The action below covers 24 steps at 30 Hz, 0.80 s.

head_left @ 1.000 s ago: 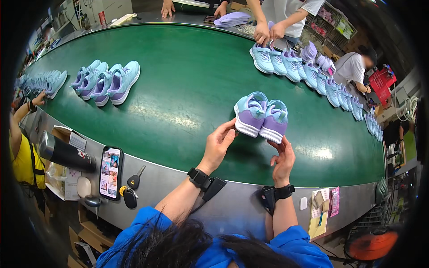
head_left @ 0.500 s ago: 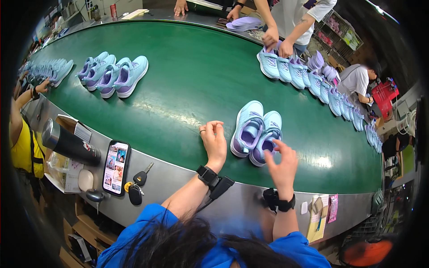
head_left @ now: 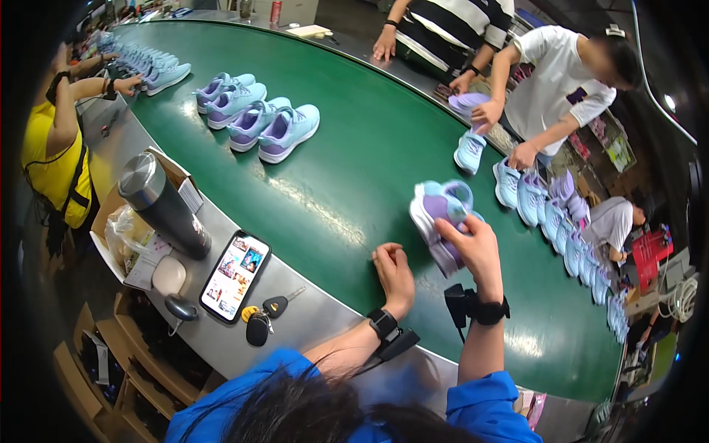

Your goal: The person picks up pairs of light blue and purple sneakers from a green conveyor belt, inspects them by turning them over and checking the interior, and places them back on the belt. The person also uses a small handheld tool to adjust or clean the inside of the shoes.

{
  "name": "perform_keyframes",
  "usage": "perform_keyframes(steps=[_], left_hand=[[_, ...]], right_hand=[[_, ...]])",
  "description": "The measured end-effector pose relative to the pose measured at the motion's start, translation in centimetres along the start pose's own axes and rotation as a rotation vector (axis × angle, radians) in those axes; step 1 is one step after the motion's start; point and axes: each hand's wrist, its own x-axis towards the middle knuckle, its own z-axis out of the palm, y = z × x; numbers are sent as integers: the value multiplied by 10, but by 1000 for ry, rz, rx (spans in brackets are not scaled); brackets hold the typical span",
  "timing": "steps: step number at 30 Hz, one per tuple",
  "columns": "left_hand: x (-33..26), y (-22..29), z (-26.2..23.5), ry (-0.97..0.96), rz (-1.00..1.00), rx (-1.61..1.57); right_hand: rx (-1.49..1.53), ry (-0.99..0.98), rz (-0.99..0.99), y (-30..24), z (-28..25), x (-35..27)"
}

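My right hand is closed on light-blue and purple sneakers, held tilted above the green belt with a white sole turned to the left. Its fingers hide part of them, and the two shoes overlap, so I cannot make out each one fully. Lower and to the left, my left hand stays by the belt's near edge, its fingers curled in with nothing visible in them. It is apart from the sneakers. Farther left on the green belt stand several matching sneakers in a group.
On the metal ledge lie a phone, keys and a dark tumbler beside an open box. A person in white handles sneakers along the far edge, where a row runs right. A person in yellow works at left.
The sneakers that stood on the belt between my hands are now lifted and tilted in my right hand. The view has turned, so the surroundings shift. The person in white now leans further in.
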Motion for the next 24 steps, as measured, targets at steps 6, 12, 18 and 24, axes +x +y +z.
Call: perform_keyframes(steps=[6, 12, 18, 24], left_hand=[[-4, -27, 9, -148, -37, 7], [0, -36, 15, -184, -179, -33], [-8, 5, 10, -324, -263, -4], [-17, 9, 8, -474, -218, 46]], right_hand=[[-98, -12, -376, -86, 52, 59], [126, -166, -363, -65, 80, 85], [583, -199, 113, 80, 81, 113], [975, 203, 229, 181, 107, 107]])
